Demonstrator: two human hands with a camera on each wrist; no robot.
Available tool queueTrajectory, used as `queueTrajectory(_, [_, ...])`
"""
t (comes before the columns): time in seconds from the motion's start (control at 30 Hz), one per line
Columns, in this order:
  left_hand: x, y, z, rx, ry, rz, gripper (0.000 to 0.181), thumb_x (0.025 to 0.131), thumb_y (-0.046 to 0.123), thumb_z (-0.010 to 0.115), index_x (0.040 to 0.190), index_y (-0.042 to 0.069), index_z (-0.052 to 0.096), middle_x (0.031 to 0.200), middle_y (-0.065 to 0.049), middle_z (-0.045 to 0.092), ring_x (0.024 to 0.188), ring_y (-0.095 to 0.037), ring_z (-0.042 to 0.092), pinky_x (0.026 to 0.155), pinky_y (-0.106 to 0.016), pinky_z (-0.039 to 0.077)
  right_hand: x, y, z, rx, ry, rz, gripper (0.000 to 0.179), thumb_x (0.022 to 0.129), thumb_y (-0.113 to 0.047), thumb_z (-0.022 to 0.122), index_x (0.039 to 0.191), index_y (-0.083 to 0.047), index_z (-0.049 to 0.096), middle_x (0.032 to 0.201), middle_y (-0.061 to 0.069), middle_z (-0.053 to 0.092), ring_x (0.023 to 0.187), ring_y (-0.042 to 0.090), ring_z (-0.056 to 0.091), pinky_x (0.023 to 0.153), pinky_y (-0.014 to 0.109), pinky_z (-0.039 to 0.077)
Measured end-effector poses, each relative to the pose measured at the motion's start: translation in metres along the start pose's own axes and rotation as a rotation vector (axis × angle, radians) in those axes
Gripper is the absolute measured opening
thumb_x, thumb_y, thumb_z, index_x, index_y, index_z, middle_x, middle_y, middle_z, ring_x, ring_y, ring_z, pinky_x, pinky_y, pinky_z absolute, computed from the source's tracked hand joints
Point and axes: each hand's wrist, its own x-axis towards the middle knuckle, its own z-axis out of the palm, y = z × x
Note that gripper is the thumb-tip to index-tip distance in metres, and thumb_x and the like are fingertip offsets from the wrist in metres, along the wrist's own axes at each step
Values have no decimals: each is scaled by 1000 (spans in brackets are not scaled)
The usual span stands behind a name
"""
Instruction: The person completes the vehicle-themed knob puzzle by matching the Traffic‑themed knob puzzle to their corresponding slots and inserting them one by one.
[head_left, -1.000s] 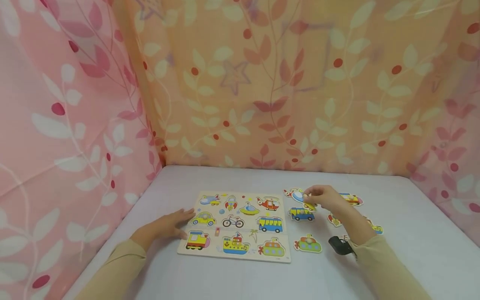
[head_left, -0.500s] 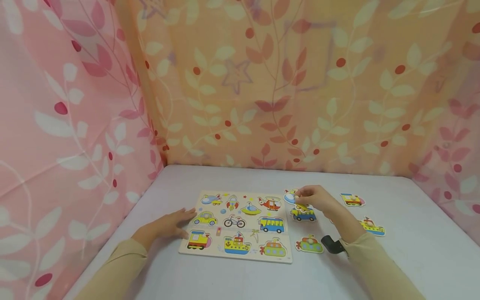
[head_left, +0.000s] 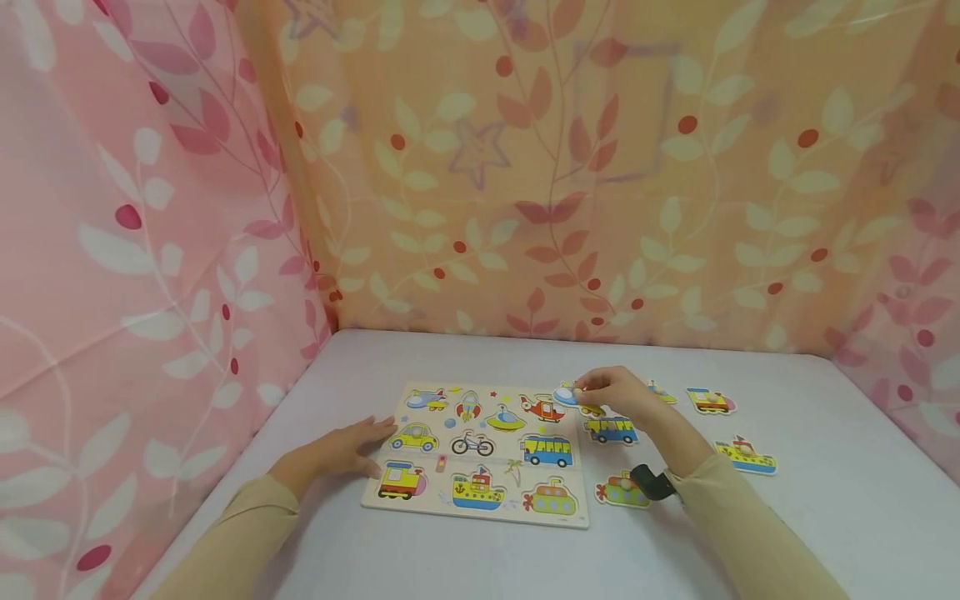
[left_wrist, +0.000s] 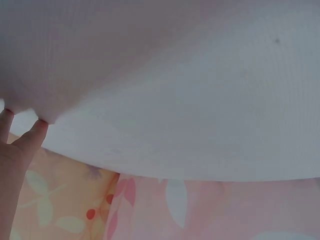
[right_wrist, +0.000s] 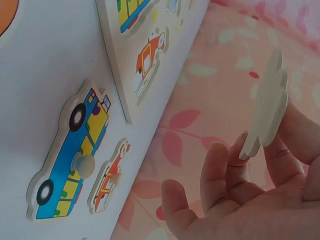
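My right hand (head_left: pixel 618 398) pinches an airplane puzzle piece (head_left: pixel 566 395), held up over the upper right corner of the wooden puzzle board (head_left: pixel 435 502). In the right wrist view the piece's plain wooden back (right_wrist: pixel 267 102) faces the camera, with the other fingers loosely spread below it. My left hand (head_left: pixel 333 452) rests at the board's left edge, fingers extended; the left wrist view catches its fingers (left_wrist: pixel 34 135) at the board's pale underside or the table. The board shows vehicle pictures, among them a yellow car (head_left: pixel 414 437) and a bicycle (head_left: pixel 472 445).
Right of the board lie knobbed pieces: a bus (head_left: pixel 611 430), a submarine (head_left: pixel 618 492), a train (head_left: pixel 710 402), a ship (head_left: pixel 745 456) and a flying saucer (head_left: pixel 663 392). A helicopter piece (right_wrist: pixel 109 180) lies beside the bus. Patterned curtains (head_left: pixel 465 208) enclose the white table (head_left: pixel 465 567).
My right hand has carried the airplane piece leftward, from above the loose pieces to the board's upper right corner. My left hand stays at the board's edge.
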Motion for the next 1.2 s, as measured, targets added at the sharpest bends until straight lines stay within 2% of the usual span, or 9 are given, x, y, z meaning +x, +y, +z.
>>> queueTrajectory(0.37, [0,-4,-2,9,-12,18,79,79,29,79,148,17,43,157,-5,31,145,-40,15,109,-66,17,14,-11,14,-15,-12,-51,23,93,-19,67,110,-4,70,99,7,65,88,24,55,78,34,49])
queueTrajectory(0.7, [1,-1,-3,20,-7,-4,79,79,30,79,148,17,43,157,-4,31,145,-38,15,111,-63,18,21,-23,27,0,-24,-53,22,93,-17,67,110,-3,71,101,8,65,88,23,56,79,34,50])
queueTrajectory(0.97, [-1,2,-4,12,-8,-26,78,80,30,78,148,20,43,157,-3,31,146,-37,14,111,-64,17,28,-33,43,15,-10,-61,19,93,-15,66,108,-3,71,100,8,66,87,23,58,83,40,51])
queueTrajectory(1.2, [0,0,-1,14,-7,-32,80,79,32,79,149,21,42,157,-3,31,145,-38,15,110,-65,17,38,-35,56,50,3,-71,18,92,-12,67,106,-2,72,103,11,63,88,22,56,76,33,50])
